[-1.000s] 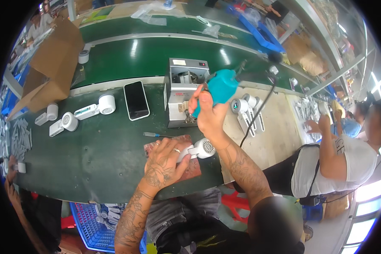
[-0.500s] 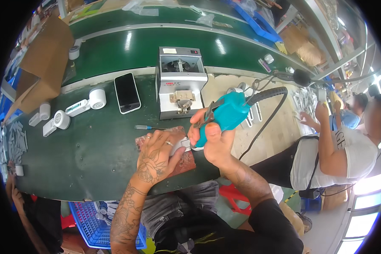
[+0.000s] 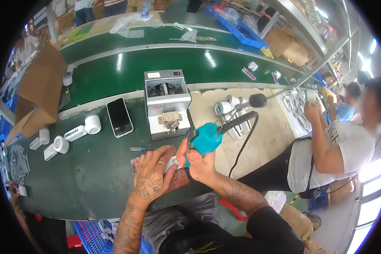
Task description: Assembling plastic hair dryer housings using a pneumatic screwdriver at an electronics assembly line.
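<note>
My right hand (image 3: 202, 166) is wrapped round a teal electric screwdriver (image 3: 207, 139), whose black cord leaves its upper end. The tool tilts down to the left, its lower end by a small white plastic part (image 3: 171, 163). That part lies on a worn reddish mat (image 3: 178, 182). My left hand (image 3: 150, 174) holds it there, fingers over it and thumb along its near side. Much of the part and the tool's tip are hidden by my hands. Just beyond my left hand lies a small screwdriver (image 3: 138, 149) with a blue-grey handle.
A grey metal machine (image 3: 168, 106) stands beyond my hands, a phone (image 3: 120, 117) to its left. White round-headed devices (image 3: 92, 124) lie farther left; more (image 3: 222, 109) lie right. A cardboard box (image 3: 40, 84) stands far left. A co-worker (image 3: 342, 146) works at right. A blue basket (image 3: 91, 237) sits below the table.
The view has shifted, so the bench sits lower in it. The teal tool remains in my right hand at the white part, and my left hand still holds the part on the mat.
</note>
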Action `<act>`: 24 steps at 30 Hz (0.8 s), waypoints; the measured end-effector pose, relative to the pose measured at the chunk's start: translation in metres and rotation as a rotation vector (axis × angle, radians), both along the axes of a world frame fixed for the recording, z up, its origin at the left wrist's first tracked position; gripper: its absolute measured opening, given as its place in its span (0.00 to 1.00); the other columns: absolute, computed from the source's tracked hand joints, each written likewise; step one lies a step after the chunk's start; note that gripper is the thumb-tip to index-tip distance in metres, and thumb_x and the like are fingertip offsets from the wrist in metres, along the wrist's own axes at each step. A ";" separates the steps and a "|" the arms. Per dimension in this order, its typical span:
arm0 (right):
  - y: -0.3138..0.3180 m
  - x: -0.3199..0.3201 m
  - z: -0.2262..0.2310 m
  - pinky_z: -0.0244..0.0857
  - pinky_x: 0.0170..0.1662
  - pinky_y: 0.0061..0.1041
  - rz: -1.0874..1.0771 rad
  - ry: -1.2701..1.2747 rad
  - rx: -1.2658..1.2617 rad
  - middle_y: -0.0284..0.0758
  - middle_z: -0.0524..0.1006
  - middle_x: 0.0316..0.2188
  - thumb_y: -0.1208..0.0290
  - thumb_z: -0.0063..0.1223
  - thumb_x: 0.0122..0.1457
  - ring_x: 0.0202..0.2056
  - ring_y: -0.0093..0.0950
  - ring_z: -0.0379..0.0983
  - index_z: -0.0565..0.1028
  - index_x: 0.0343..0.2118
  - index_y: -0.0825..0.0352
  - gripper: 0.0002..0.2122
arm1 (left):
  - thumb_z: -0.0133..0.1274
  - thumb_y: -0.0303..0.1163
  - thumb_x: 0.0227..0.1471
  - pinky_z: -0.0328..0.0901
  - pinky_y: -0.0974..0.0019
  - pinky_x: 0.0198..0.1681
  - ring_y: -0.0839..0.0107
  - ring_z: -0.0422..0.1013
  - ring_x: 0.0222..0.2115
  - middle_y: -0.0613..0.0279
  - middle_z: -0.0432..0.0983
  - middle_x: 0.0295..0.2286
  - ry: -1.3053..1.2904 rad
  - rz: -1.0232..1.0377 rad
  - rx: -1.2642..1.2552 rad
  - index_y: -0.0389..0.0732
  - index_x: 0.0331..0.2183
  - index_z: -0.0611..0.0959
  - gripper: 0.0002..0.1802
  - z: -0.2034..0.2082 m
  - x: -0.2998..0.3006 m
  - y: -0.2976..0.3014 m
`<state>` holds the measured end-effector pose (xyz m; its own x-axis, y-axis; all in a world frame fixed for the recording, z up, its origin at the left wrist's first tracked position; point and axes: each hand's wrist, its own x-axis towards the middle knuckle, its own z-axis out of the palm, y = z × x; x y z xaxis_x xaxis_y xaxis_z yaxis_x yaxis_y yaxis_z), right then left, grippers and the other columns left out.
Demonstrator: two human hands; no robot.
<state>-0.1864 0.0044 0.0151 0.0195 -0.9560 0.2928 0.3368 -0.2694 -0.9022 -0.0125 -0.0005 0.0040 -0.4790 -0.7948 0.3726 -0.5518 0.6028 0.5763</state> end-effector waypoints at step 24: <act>0.110 -0.089 -0.005 0.66 0.32 0.22 -0.164 -0.044 -0.008 0.35 0.75 0.27 0.51 0.65 0.57 0.28 0.22 0.72 0.71 0.45 0.74 0.28 | 0.62 0.31 0.53 0.70 0.63 0.34 0.67 0.75 0.28 0.58 0.79 0.29 0.289 0.150 0.118 0.36 0.40 0.81 0.13 0.039 -0.048 -0.004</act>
